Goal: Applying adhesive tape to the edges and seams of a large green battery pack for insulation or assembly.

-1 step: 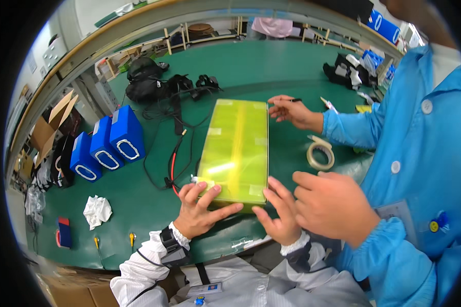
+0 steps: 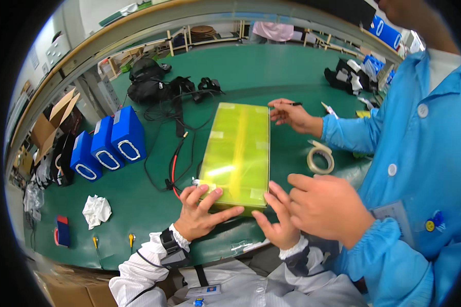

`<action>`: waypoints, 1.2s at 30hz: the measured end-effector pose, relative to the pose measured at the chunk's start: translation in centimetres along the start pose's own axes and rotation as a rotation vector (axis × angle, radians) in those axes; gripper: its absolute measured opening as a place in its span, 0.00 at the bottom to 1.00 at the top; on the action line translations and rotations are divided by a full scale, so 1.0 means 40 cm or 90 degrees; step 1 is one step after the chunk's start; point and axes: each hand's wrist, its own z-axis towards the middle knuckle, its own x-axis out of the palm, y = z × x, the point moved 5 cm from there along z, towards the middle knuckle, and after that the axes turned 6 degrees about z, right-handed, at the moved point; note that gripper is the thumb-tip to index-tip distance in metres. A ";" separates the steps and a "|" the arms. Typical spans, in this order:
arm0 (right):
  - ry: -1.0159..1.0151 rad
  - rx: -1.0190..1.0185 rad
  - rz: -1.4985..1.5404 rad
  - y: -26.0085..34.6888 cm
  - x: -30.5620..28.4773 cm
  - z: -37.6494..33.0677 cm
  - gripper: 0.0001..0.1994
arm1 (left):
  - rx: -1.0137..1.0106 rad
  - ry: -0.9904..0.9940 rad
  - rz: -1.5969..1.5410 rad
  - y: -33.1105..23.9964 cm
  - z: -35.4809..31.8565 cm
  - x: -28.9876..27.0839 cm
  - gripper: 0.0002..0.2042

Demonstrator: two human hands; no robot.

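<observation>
A long yellow-green block (image 2: pixel 230 158), shaped like a battery pack, lies lengthwise before me with a clear sheet over its top and bits of tape on it. At its near left corner, my left hand (image 2: pixel 202 212) rests with spread fingertips on the top and the thumb along the front side. My right hand (image 2: pixel 280 220) touches the near right corner, fingers apart. Close beside it is a co-worker's loosely closed hand (image 2: pixel 328 207), partly overlapping my fingers in view. The co-worker's other hand (image 2: pixel 294 116) holds a thin black pen-like thing by the block's far right corner.
Three blue packs (image 2: pixel 125 134) stand at the left. A tape roll (image 2: pixel 320 159) lies right of the block. Red and black cables (image 2: pixel 174 166) run along its left side toward a black bag (image 2: pixel 147 79). Crumpled white paper (image 2: pixel 96 212) sits near left on the green table.
The whole view has shifted very slightly. The co-worker's nearer hand is a little farther left, closer to my right hand. My hands keep their places on the block.
</observation>
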 end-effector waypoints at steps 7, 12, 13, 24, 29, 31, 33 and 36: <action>0.423 -0.398 -0.453 0.060 0.019 0.158 0.04 | -0.016 -0.010 -0.010 0.002 0.000 -0.007 0.24; 0.581 -0.773 -0.713 0.089 0.056 0.153 0.10 | -0.031 -0.021 -0.063 0.006 -0.021 0.015 0.22; 0.498 -0.922 -0.908 0.074 0.063 0.141 0.12 | -0.033 -0.017 -0.078 0.007 -0.019 0.013 0.23; -0.396 -1.771 -1.731 -0.115 0.000 0.019 0.22 | -0.037 -0.066 -0.063 -0.003 -0.012 -0.001 0.29; -0.820 -1.816 -1.779 -0.145 0.007 0.013 0.23 | -0.025 -0.081 -0.027 0.003 -0.023 -0.004 0.28; -0.788 -1.757 -1.760 -0.128 0.021 0.024 0.21 | -0.044 -0.104 -0.122 0.033 -0.035 -0.014 0.29; -0.650 -1.670 -1.738 -0.075 0.041 0.049 0.21 | -0.127 -0.113 -0.217 0.100 -0.057 -0.040 0.36; -0.403 -1.416 -1.695 -0.090 0.072 0.019 0.24 | -0.240 0.063 -0.151 0.202 -0.105 -0.060 0.42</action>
